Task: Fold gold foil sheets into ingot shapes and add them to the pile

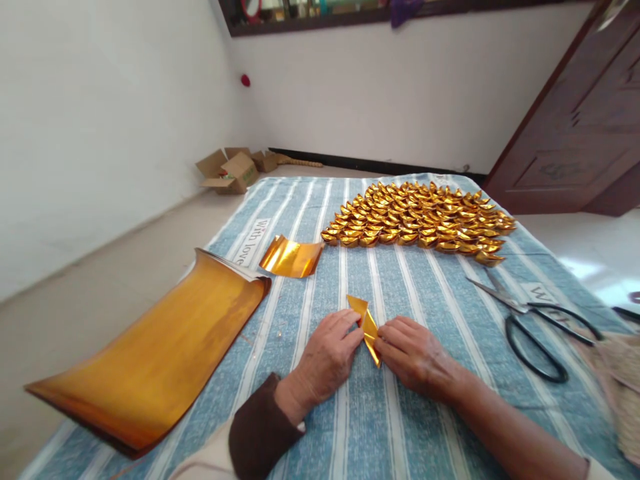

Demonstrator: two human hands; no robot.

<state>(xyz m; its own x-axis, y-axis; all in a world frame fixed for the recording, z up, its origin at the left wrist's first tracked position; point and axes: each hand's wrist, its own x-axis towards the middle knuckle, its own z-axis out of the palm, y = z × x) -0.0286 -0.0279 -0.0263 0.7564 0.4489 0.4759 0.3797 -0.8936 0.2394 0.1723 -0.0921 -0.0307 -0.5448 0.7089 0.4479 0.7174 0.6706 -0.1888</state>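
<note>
Between my two hands is a small piece of folded gold foil paper (370,326), narrow and slanted, with pointed ends. My left hand (330,353) pinches its left side, fingers bent over the edge. On its right side the fingers of my right hand (413,353) are closed on the lower part. Beyond them lies a small stack of cut gold foil sheets (291,257), slightly curled. Many folded gold paper ingots (420,217) stand in tight rows at the far right of the table. My fingertips partly hide the folded piece.
A large stack of gold sheets (160,333) lies at the left, overhanging the table edge. Black-handled scissors (537,320) rest at the right, beside a beige cloth (620,387). The table wears a blue striped cloth (320,307). An open cardboard box (235,172) sits on the floor.
</note>
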